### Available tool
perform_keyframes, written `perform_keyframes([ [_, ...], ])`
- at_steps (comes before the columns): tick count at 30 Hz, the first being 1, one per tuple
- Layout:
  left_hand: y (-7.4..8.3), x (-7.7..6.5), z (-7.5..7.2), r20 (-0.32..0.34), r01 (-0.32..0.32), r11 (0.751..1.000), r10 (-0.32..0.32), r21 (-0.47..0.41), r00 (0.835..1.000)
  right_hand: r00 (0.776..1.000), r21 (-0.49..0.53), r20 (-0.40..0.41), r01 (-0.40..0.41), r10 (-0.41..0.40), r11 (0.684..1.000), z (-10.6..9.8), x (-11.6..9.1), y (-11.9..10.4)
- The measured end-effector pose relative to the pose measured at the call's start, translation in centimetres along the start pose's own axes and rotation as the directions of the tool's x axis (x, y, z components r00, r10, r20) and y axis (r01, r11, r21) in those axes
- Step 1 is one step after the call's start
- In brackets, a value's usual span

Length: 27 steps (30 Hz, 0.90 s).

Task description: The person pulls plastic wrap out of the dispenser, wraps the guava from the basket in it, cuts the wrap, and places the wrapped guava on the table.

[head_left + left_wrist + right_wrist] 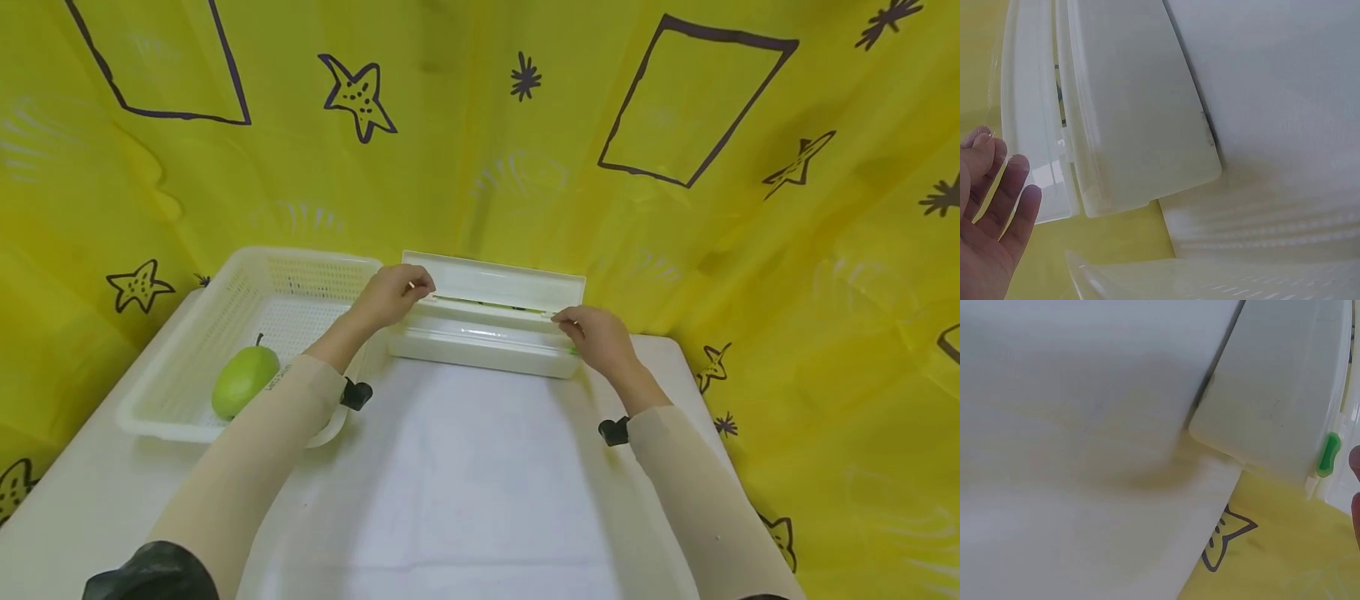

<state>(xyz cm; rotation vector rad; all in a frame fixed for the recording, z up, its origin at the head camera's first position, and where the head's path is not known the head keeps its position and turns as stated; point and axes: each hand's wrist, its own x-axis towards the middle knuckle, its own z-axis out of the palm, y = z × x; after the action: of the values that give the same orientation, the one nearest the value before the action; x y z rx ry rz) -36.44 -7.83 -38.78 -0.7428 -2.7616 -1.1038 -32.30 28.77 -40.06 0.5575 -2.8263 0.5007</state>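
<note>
A long white cling film dispenser (480, 354) sits at the back of the table, its lid (498, 279) raised. My left hand (392, 293) is at the dispenser's left end, thumb and fingertips together. In the left wrist view, clear cling film (992, 132) glints at the fingertips of that hand (991, 212). My right hand (600, 337) pinches the film's other side at the right end. Only the right fingertips (1355, 462) show in the right wrist view, beside a green slider (1329, 455) on the dispenser. The transparent sheet itself is hard to make out.
A white perforated basket (150, 425) stands left of the dispenser, under my left forearm. Inside it lies a green pear (243, 379). Behind the white table (465, 500) hangs a yellow patterned curtain (450, 167), close to the dispenser's back.
</note>
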Motion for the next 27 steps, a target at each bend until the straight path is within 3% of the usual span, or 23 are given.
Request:
perform_keyframes([
  [11, 0.6, 0.3, -0.1, -0.088, 0.0, 1.0, 0.0, 0.006, 0.996, 0.999, 0.027, -0.034, 0.005, -0.004, 1.0, -1.4, 0.0, -0.1],
  [27, 1.4, -0.1, -0.9, -0.161, -0.058, 0.997, 0.064, 0.04, 0.985, 0.998, 0.001, -0.065, 0.004, -0.003, 1.0, -3.1, 0.2, -0.9],
])
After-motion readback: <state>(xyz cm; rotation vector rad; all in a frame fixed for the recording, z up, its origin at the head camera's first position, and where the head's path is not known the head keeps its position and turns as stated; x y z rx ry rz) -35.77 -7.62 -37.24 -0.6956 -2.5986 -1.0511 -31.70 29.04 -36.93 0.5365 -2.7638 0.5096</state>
